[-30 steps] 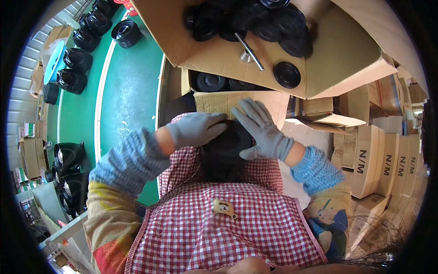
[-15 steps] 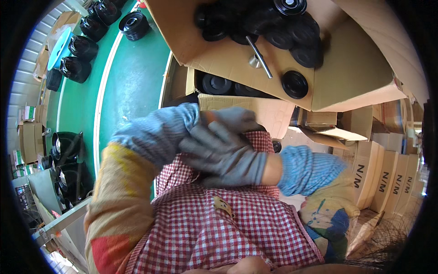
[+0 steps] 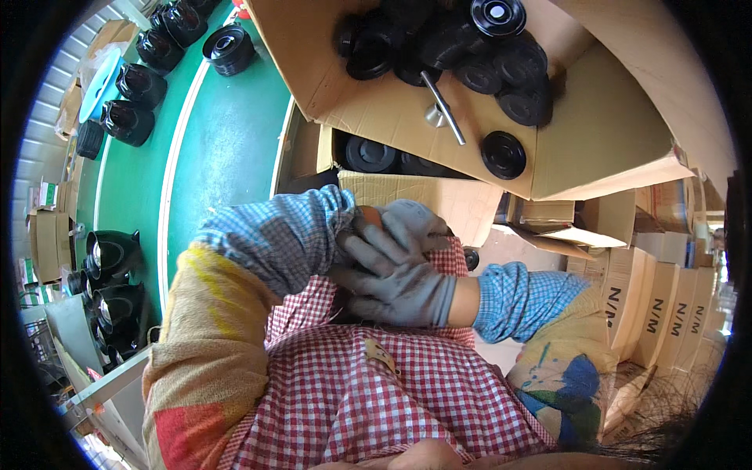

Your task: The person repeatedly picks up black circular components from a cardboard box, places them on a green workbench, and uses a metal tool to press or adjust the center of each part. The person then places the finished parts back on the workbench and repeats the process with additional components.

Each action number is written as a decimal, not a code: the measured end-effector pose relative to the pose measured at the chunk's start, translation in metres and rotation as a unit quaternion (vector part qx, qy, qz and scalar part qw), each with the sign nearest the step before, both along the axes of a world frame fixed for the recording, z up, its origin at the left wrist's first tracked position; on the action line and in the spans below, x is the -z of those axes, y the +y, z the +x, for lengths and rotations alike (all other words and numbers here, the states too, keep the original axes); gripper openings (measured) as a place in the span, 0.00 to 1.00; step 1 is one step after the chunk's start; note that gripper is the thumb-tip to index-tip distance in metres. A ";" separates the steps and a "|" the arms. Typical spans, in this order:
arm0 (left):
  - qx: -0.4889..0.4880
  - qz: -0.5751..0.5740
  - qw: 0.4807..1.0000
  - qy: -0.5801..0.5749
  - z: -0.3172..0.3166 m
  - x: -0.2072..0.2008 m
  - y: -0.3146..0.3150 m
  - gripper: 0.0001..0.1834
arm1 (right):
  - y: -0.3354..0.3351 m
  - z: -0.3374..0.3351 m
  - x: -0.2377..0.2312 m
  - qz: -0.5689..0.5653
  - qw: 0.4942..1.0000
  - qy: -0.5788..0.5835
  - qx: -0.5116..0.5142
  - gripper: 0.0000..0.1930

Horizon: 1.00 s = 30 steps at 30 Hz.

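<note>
In front of my apron (image 3: 392, 392), checked red and white, my two grey-gloved hands cross. My right hand (image 3: 399, 286) lies across my left wrist, its bent fingers hooked at the loose cuff of the blue checked sleeve cover (image 3: 274, 235). A strip of bare wrist shows beside that cuff. Just beyond it, my left hand (image 3: 415, 223) is rounded with its back showing; its fingers are mostly hidden. A ribbed blue sleeve cover (image 3: 529, 301) is bunched on my right forearm.
An open cardboard box (image 3: 376, 110) ahead holds several black round parts (image 3: 501, 70), a black disc (image 3: 503, 154) and a metal rod (image 3: 443, 107). A green conveyor (image 3: 211, 149) runs at left, with black pots (image 3: 128, 121). Flat cartons (image 3: 634, 305) stand at right.
My right hand has shifted slightly to the right along my left wrist, and the left cuff has moved a little the same way. The left hand sits slightly lower.
</note>
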<state>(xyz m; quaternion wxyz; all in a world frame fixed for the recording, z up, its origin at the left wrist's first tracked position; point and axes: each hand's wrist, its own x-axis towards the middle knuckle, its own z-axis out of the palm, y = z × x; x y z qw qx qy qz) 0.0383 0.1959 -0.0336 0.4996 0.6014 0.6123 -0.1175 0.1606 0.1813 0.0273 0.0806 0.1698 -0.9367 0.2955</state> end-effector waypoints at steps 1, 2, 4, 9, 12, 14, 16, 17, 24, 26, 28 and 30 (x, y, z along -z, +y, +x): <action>-0.022 0.074 0.993 -0.094 -0.025 -0.023 -0.018 0.22 | 0.012 0.001 0.003 0.002 1.000 -0.012 -0.027 0.28; -0.026 0.151 0.969 -0.193 -0.049 -0.044 -0.036 0.20 | 0.031 -0.002 0.010 0.013 0.998 -0.029 -0.052 0.28; -0.117 0.207 0.918 -0.319 -0.054 -0.016 -0.068 0.19 | 0.068 -0.005 0.027 0.014 0.991 -0.061 -0.116 0.28; -0.384 -0.021 0.693 -0.609 -0.023 0.025 -0.082 0.17 | 0.049 -0.009 0.016 0.005 0.971 -0.018 -0.240 0.31; -0.148 0.137 0.951 -0.234 -0.011 -0.001 -0.040 0.15 | -0.004 0.006 0.009 0.005 0.998 0.011 -0.057 0.32; -0.088 0.115 0.983 -0.110 -0.004 -0.010 -0.031 0.14 | -0.002 0.007 0.008 0.002 0.998 0.019 -0.056 0.33; -0.081 0.103 0.988 -0.079 -0.012 -0.048 -0.035 0.16 | 0.024 0.007 0.008 -0.030 0.995 0.008 -0.096 0.35; -0.093 0.133 0.982 -0.096 -0.019 -0.058 -0.039 0.17 | 0.048 0.007 0.022 -0.032 0.982 0.164 -0.093 0.40; -0.337 0.022 0.811 -0.477 -0.027 -0.006 -0.090 0.20 | 0.048 -0.001 0.040 -0.079 0.963 -0.069 -0.248 0.42; -0.199 0.064 0.941 -0.264 -0.026 -0.033 -0.072 0.21 | 0.023 0.007 0.027 -0.007 0.983 -0.011 -0.185 0.41; -0.251 0.023 0.924 -0.288 -0.024 -0.028 -0.061 0.20 | 0.021 0.010 0.016 0.030 0.990 0.005 -0.138 0.39; -0.183 0.134 0.938 -0.262 -0.028 -0.012 -0.058 0.17 | 0.035 0.012 0.014 0.026 0.992 -0.014 -0.123 0.39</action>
